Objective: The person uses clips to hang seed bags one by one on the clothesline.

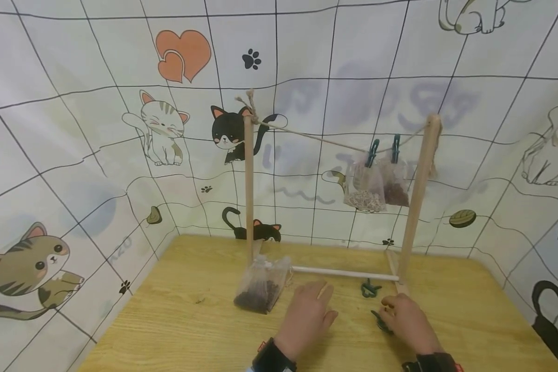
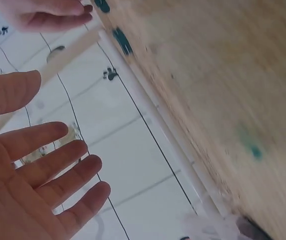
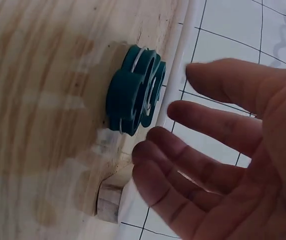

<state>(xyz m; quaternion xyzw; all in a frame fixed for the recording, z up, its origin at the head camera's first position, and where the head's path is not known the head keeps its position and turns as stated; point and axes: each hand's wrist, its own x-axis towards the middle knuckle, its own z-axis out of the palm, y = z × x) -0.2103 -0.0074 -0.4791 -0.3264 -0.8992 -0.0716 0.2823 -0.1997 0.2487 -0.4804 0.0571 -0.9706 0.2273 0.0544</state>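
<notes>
My left hand (image 1: 304,316) hovers over the table, its fingers spread and holding nothing; the left wrist view shows the bare palm (image 2: 13,195). Left of it sits a sheer drawstring bag (image 1: 259,287) with dark contents. My right hand (image 1: 408,319) is beside a dark green clothespin (image 1: 382,323), thumb apart from the loosely bent fingers. In the right wrist view, a gap shows between the fingers and the green clothespins (image 3: 125,95) on the wood. Another green clothespin (image 1: 369,289) lies farther back, near the rack's white bar (image 1: 344,273).
Two wooden posts (image 1: 249,196) (image 1: 420,201) carry a sagging string (image 1: 313,137). Green clothespins (image 1: 372,153) hold two sheer bags there, one with pale bits (image 1: 365,199), one reddish brown (image 1: 395,191). A cat-print sheet (image 1: 302,51) surrounds the wooden table (image 1: 167,320).
</notes>
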